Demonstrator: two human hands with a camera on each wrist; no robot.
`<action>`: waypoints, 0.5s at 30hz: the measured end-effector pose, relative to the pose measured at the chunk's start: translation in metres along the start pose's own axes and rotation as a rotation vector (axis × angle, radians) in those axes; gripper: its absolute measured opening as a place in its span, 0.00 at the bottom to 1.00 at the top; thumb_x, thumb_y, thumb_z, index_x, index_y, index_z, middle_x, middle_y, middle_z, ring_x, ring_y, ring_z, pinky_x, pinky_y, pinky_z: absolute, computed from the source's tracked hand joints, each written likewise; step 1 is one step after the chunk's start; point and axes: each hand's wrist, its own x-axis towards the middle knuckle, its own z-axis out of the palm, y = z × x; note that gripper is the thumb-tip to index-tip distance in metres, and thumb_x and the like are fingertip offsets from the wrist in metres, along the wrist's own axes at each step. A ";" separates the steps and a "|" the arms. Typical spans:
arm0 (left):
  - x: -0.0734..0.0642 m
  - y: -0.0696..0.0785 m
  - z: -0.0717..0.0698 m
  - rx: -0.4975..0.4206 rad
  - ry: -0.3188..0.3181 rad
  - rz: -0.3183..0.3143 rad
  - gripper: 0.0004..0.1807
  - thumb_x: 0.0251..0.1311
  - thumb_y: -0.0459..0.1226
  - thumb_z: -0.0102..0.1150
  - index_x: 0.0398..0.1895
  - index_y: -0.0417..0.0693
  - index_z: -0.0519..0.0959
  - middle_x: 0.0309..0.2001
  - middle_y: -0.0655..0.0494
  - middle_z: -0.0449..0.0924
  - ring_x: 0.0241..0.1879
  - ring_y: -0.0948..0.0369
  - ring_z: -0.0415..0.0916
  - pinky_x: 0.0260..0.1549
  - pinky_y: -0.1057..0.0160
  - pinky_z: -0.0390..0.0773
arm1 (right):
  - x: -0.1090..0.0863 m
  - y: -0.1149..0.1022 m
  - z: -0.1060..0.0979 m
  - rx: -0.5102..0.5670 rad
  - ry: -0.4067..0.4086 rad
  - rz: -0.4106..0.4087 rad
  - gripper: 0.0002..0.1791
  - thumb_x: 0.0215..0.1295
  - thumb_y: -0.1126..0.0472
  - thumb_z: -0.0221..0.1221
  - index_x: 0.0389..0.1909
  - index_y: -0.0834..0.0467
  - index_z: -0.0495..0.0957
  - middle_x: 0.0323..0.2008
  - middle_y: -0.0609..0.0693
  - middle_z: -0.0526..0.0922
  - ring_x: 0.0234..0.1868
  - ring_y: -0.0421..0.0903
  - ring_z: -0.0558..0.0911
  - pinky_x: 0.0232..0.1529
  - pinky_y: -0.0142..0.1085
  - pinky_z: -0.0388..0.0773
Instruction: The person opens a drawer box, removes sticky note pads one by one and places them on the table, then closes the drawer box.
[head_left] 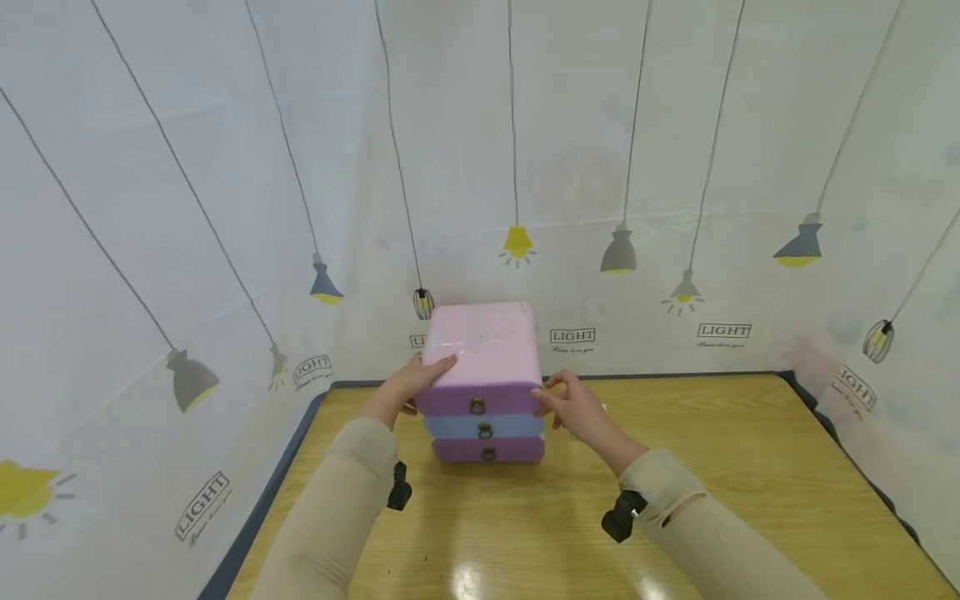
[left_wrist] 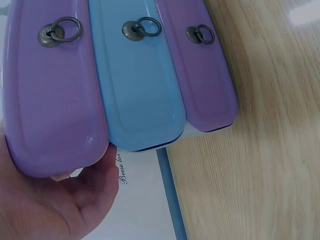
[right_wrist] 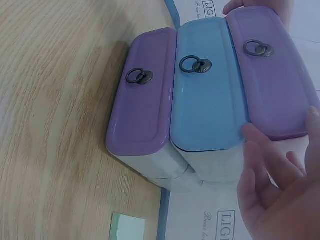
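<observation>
A three-tier drawer box (head_left: 483, 342) with a pink top stands on the table. Its top drawer (left_wrist: 55, 100) is purple, the middle drawer (left_wrist: 140, 80) light blue and the bottom drawer (right_wrist: 142, 105) purple; each front bears a bronze ring pull. My left hand (head_left: 408, 385) grips the top tier at its left front corner, thumb on the pink top and fingers curled beneath the side. At the right front corner, my right hand (head_left: 577, 410) holds the top tier's edge between thumb and fingers. All three drawer fronts look closed.
The box stands near the back of the wood-grain table (head_left: 495, 533), before a white wall covering (head_left: 585, 150) printed with hanging lamps. A small pale green and white block (right_wrist: 129, 227) lies right of the box, partly behind my right hand in the head view.
</observation>
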 end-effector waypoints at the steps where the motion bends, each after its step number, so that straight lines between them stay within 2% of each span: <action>1: 0.001 -0.001 0.000 0.004 0.002 0.006 0.56 0.56 0.71 0.48 0.76 0.46 0.46 0.57 0.37 0.71 0.49 0.44 0.74 0.48 0.42 0.74 | 0.000 0.000 0.001 0.000 0.001 0.010 0.26 0.67 0.41 0.57 0.50 0.59 0.68 0.32 0.51 0.87 0.26 0.54 0.79 0.20 0.35 0.68; 5: 0.004 -0.003 0.002 0.010 0.014 0.010 0.56 0.55 0.72 0.47 0.76 0.46 0.46 0.58 0.37 0.70 0.49 0.43 0.74 0.45 0.43 0.76 | -0.002 0.003 0.006 0.035 0.017 0.029 0.23 0.69 0.43 0.57 0.44 0.61 0.72 0.28 0.54 0.86 0.24 0.51 0.79 0.23 0.36 0.72; 10: 0.005 -0.003 0.003 0.013 0.026 0.003 0.56 0.55 0.72 0.47 0.76 0.47 0.45 0.59 0.37 0.68 0.49 0.43 0.74 0.44 0.44 0.77 | -0.006 0.012 0.021 0.096 0.065 -0.002 0.23 0.72 0.45 0.54 0.35 0.64 0.75 0.24 0.58 0.84 0.25 0.55 0.79 0.26 0.37 0.76; 13: 0.005 -0.003 0.003 0.011 0.022 0.017 0.56 0.56 0.72 0.47 0.77 0.47 0.45 0.59 0.37 0.68 0.49 0.43 0.74 0.45 0.43 0.76 | -0.012 0.017 0.030 0.105 0.096 -0.018 0.25 0.72 0.44 0.53 0.33 0.65 0.75 0.24 0.59 0.83 0.24 0.53 0.78 0.26 0.37 0.75; 15: 0.005 -0.004 0.002 0.016 0.022 0.030 0.55 0.56 0.72 0.47 0.76 0.47 0.46 0.59 0.38 0.69 0.49 0.43 0.74 0.45 0.42 0.76 | -0.014 0.019 0.035 0.102 0.084 -0.036 0.25 0.73 0.44 0.52 0.34 0.66 0.77 0.25 0.60 0.83 0.24 0.50 0.78 0.27 0.37 0.75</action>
